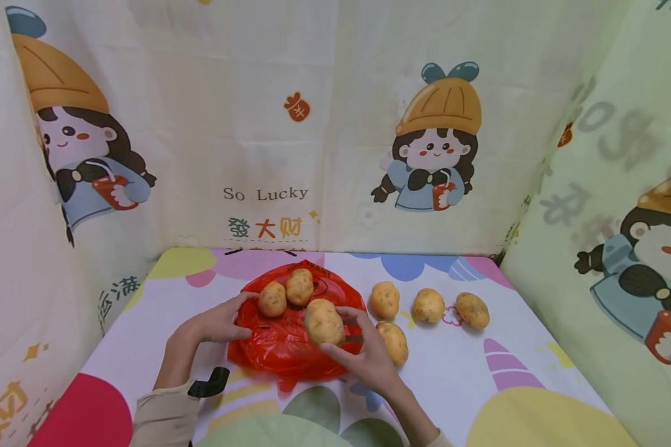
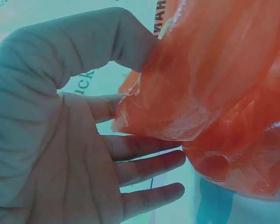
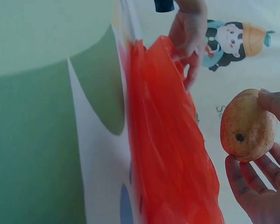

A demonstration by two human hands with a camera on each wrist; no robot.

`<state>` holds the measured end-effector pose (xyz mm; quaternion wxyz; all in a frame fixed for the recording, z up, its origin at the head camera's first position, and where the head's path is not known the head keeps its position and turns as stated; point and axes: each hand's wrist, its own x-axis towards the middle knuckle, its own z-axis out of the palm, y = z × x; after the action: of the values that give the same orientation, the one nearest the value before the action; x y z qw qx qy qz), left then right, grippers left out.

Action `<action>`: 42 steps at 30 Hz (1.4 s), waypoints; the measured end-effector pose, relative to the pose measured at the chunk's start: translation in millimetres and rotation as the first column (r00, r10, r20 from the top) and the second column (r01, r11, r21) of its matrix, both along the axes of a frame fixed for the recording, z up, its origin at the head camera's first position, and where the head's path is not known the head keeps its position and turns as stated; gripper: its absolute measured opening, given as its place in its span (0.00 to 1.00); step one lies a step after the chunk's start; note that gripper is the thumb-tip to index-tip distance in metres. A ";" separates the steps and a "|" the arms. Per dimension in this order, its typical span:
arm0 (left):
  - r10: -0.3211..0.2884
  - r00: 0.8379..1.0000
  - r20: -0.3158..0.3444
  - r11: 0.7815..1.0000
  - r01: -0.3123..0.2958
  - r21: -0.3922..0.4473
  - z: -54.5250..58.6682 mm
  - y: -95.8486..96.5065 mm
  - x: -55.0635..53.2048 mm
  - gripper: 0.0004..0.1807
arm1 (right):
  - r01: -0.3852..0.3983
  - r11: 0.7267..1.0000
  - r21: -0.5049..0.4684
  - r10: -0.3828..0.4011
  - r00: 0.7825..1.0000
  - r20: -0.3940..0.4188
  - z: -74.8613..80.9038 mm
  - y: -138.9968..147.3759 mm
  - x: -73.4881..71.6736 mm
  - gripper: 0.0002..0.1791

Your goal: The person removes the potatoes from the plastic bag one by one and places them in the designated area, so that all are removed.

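Note:
A red plastic bag lies spread open on the table, and two potatoes rest on it towards the back. My left hand is at the bag's left side. In the left wrist view its thumb and index finger pinch the edge of the red film, their tips hidden behind it. Over the right part of the bag, my right hand holds a potato between thumb and fingertips. The right wrist view shows this potato raised above the bag, with a dark spot on its skin.
To the right of the bag, several loose potatoes lie on the patterned tabletop. One of them is close beside my right hand. Printed cloth walls enclose the table at the back and both sides.

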<state>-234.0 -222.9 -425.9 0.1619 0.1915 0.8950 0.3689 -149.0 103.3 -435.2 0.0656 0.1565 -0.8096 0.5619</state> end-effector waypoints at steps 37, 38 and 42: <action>0.035 0.999 0.020 0.999 -0.034 -0.013 1.1 -1.7 -0.3 0.46 | 0.171 0.983 -0.071 -0.175 0.983 -0.055 -3.4 69.0 2.3 0.36; 0.035 0.999 0.020 0.999 -0.034 -0.013 1.0 -1.4 -0.3 0.46 | 0.180 0.981 -0.066 -0.184 0.981 -0.057 -3.4 70.5 2.0 0.36; 0.026 1.000 0.015 1.000 -0.026 -0.013 1.4 -0.8 -0.7 0.46 | 0.228 0.973 -0.044 -0.231 0.970 -0.074 -4.0 76.4 1.4 0.36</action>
<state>-234.7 -223.7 -424.5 0.1649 0.1759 0.8986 0.3665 -147.6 179.7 -439.2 0.1645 0.0827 -0.8091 0.5581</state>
